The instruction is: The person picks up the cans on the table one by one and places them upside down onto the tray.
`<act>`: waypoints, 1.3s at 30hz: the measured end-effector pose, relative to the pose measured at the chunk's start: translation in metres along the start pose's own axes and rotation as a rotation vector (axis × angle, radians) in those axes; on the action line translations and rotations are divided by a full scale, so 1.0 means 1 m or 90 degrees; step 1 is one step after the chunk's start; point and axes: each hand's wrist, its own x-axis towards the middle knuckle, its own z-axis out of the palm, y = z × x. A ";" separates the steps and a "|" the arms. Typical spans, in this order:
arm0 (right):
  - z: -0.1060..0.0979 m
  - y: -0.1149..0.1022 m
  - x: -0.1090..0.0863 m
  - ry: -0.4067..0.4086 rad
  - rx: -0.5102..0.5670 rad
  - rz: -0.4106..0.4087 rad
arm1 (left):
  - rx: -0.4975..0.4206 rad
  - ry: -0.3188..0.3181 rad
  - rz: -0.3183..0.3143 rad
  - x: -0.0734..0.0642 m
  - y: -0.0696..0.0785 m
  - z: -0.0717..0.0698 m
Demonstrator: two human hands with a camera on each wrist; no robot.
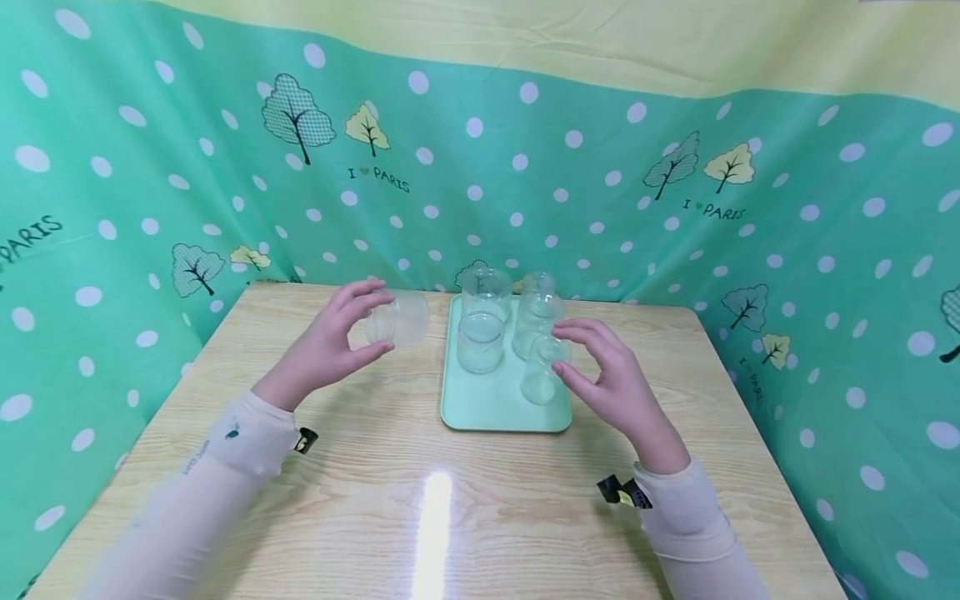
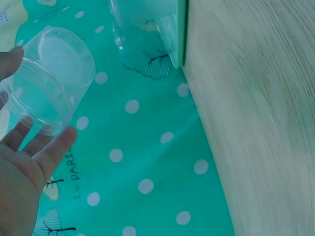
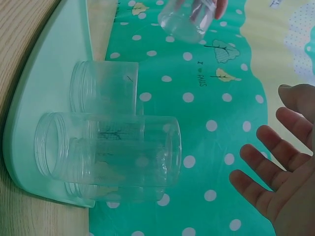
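Note:
My left hand (image 1: 327, 343) holds a clear plastic jar (image 1: 410, 318) by its rim end, above the table just left of the tray. The jar is tipped on its side, its ringed mouth toward the palm; the left wrist view shows thumb and fingers around this jar (image 2: 66, 64). My right hand (image 1: 615, 385) is beside the front right jar (image 1: 540, 382) on the tray. In the right wrist view its fingers (image 3: 268, 142) are spread and hold nothing, apart from the tall clear jar (image 3: 123, 147).
A light green tray (image 1: 506, 417) lies toward the back of the wooden table (image 1: 360, 500). Several clear jars stand on it mouth down, including a front left jar (image 1: 480, 350) and a wider back left jar (image 1: 487, 287). A dotted green curtain (image 1: 517, 192) hangs close behind.

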 end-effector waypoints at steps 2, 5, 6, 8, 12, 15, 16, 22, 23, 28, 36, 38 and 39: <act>0.000 0.000 0.000 0.002 0.001 -0.002 | -0.005 0.006 0.009 0.000 0.003 0.002; -0.001 -0.001 0.000 0.004 0.002 -0.003 | -0.019 0.012 0.012 0.000 0.009 0.004; -0.001 -0.001 0.000 0.004 0.003 -0.002 | -0.023 0.017 0.013 -0.001 0.011 0.005; -0.002 -0.002 0.000 0.005 0.004 -0.001 | -0.042 0.026 0.018 -0.002 0.016 0.006; -0.002 -0.001 0.000 0.006 0.005 -0.002 | -0.097 0.041 0.031 -0.005 0.027 0.010; -0.002 -0.001 0.000 0.010 0.003 -0.005 | -0.126 0.046 0.035 -0.005 0.036 0.012; -0.002 -0.001 0.000 0.010 0.001 -0.006 | -0.132 0.049 0.035 -0.005 0.039 0.012; -0.003 -0.003 0.000 0.005 0.001 0.001 | -0.176 0.056 0.018 -0.007 0.056 0.014; -0.003 -0.003 0.000 0.005 0.001 0.004 | -0.184 0.054 0.017 -0.007 0.059 0.015; -0.005 -0.006 0.000 0.006 0.001 0.007 | -0.220 0.051 0.027 -0.011 0.072 0.020; -0.005 -0.008 -0.001 0.002 0.011 -0.003 | -0.256 0.042 0.069 -0.015 0.082 0.025; -0.005 -0.008 -0.001 0.000 0.012 -0.001 | -0.265 0.041 0.078 -0.016 0.083 0.026; -0.004 -0.009 -0.001 -0.001 0.013 0.000 | -0.268 0.042 0.082 -0.016 0.083 0.027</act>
